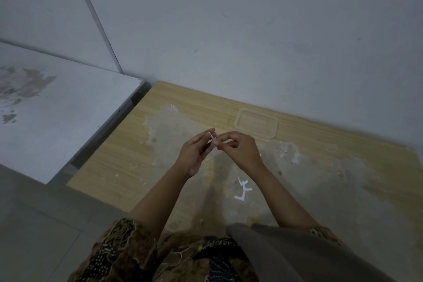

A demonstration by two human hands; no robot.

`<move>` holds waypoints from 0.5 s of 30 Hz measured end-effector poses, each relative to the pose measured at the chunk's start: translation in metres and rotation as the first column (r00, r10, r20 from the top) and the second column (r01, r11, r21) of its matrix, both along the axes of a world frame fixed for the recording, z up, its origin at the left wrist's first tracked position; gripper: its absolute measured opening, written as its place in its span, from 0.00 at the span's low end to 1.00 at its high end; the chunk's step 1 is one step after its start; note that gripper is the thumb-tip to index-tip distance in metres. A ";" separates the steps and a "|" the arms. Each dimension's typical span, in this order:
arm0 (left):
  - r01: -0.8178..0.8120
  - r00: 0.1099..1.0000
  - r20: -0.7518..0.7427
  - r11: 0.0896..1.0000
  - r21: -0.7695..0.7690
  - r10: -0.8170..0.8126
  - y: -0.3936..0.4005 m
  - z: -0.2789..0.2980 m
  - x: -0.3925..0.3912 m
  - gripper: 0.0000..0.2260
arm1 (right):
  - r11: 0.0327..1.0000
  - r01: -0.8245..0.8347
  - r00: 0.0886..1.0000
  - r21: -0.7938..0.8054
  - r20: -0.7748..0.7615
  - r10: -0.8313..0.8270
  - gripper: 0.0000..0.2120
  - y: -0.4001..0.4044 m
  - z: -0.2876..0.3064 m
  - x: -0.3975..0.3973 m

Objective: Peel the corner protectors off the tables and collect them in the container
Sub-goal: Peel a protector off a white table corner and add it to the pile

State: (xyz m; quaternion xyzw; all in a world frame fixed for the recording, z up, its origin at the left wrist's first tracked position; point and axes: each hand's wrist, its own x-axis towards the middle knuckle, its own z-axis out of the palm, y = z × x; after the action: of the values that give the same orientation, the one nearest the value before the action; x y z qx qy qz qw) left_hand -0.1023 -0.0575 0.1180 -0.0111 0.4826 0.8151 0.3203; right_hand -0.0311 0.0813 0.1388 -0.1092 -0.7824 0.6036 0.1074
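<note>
Both the left hand (196, 152) and right hand (238, 147) pinch one white corner protector (212, 139) above the worktop (128, 155), seemingly working it free of sticky fingers. Next it likely needs carrying to the clear container (256, 126) at one o'clock; more white scraps (243, 189) lie at five o'clock.

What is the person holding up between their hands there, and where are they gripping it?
A small white corner protector, pinched between the fingertips of the left hand and right hand; the exact grip spots are too small to tell.

Dim, flat, bluish light; soft shadows under arms; slight blur overall; wide-angle bending at edges.
</note>
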 end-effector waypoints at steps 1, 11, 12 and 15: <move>0.003 1.000 -0.002 1.000 -0.005 -0.003 0.000 -0.001 0.000 0.10 | 1.000 -0.006 1.000 -0.002 0.023 0.006 0.04 0.000 0.000 0.000; 0.021 0.999 0.032 0.999 -0.033 -0.020 0.001 -0.004 0.000 0.09 | 0.998 -0.005 0.995 -0.060 0.094 0.010 0.03 0.003 -0.001 -0.005; 0.024 0.999 0.034 0.999 -0.035 -0.023 0.001 -0.005 0.000 0.09 | 0.998 0.004 0.995 -0.069 0.101 0.003 0.03 0.003 -0.002 -0.005; 0.034 0.999 0.044 0.999 -0.033 -0.032 0.000 -0.008 -0.001 0.09 | 0.994 0.030 0.992 -0.110 0.125 -0.016 0.04 0.004 -0.003 -0.005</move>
State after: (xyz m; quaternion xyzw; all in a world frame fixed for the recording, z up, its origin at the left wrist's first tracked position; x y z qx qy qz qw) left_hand -0.1033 -0.0576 0.1097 -0.0262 0.4892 0.8011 0.3439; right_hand -0.0366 0.0858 0.1355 -0.1611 -0.7515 0.6370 0.0593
